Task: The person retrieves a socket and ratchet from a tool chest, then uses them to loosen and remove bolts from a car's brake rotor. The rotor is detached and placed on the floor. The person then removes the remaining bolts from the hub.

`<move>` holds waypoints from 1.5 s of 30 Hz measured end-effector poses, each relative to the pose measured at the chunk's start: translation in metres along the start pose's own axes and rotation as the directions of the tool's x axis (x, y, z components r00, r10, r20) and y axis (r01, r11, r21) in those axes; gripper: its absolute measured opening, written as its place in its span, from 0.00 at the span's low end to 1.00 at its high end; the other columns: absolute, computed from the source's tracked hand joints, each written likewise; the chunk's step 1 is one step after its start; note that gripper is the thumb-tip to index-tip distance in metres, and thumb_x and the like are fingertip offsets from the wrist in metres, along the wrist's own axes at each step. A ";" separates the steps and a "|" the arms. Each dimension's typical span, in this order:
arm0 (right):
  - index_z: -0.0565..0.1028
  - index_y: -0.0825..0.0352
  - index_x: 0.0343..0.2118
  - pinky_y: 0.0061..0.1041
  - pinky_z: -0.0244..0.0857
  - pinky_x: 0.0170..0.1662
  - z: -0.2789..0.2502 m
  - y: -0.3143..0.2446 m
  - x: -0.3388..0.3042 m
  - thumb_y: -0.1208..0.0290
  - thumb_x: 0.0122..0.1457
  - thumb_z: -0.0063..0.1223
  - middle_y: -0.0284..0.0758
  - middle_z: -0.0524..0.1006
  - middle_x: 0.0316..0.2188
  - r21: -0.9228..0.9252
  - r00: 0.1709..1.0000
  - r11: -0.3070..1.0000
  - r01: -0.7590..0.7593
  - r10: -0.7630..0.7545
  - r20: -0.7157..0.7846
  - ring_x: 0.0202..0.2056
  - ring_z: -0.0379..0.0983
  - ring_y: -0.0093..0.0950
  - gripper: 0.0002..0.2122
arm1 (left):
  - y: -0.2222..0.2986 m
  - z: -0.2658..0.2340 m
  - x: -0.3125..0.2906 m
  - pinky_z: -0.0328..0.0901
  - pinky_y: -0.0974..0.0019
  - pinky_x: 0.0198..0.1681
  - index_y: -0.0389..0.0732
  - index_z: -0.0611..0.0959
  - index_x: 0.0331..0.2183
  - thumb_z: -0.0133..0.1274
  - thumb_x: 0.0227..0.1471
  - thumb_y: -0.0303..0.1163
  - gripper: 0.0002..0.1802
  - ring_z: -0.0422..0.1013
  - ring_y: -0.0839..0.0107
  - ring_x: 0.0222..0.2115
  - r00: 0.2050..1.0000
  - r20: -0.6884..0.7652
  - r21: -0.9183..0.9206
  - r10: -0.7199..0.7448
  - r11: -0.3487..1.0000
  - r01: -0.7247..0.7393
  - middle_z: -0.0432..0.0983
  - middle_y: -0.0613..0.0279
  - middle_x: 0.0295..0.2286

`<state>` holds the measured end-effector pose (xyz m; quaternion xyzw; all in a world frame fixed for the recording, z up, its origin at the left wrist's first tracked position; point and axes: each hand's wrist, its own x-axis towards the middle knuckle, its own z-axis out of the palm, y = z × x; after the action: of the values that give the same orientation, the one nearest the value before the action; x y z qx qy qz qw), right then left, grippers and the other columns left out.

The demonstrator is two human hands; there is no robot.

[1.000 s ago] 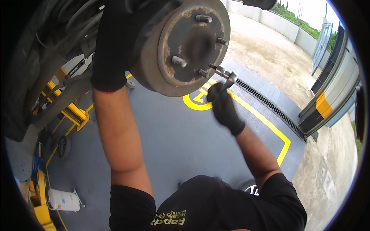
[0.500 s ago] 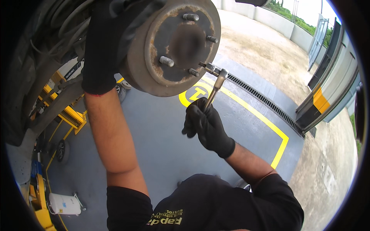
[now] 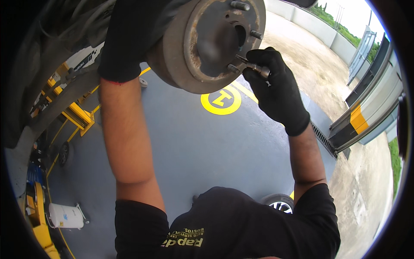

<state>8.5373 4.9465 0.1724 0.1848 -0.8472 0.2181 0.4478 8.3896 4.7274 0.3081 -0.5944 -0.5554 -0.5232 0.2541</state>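
A rusty brake drum point(image 3: 176, 54) hangs at the top, with threaded wheel studs point(image 3: 240, 5) standing out of its face. My left hand point(image 3: 125, 47), in a black glove, is raised against the drum's left side; its fingers are hidden or lost in the dark. My right hand point(image 3: 278, 93), gloved too, is closed around the head end of a ratchet wrench point(image 3: 261, 70). A thin bit point(image 3: 242, 58) sticks out of it toward the drum face, near the lowest visible stud point(image 3: 233, 68). Whether the bit touches the drum, I cannot tell. The ratchet's handle is mostly hidden by my hand.
Dark suspension parts point(image 3: 64, 99) of the vehicle fill the upper left. Below them stand yellow lift parts point(image 3: 79, 118) and a white container point(image 3: 66, 216). A wheel point(image 3: 279, 202) lies by my right elbow. A drain grate point(image 3: 323, 140) and a door frame point(image 3: 366, 103) are on the right.
My right hand has risen from the ratchet's handle to its head end, and the bit is now closer to the drum's centre. The drum sits higher and further right in view.
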 end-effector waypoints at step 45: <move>0.69 0.67 0.53 0.38 0.72 0.44 0.003 -0.007 -0.004 0.77 0.66 0.59 0.44 0.77 0.40 -0.198 0.986 0.971 -0.133 0.149 0.069 0.40 0.78 0.42 0.14 | 0.004 0.003 -0.011 0.72 0.69 0.45 0.33 0.87 0.45 0.62 0.61 0.38 0.18 0.79 0.75 0.37 0.999 0.043 -0.040 0.007 0.999 -0.005 0.86 0.59 0.36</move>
<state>8.5406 4.9397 0.1683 0.0889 -0.8931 0.1583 0.4115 8.3961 4.7243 0.2985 -0.6123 -0.5483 -0.5205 0.2315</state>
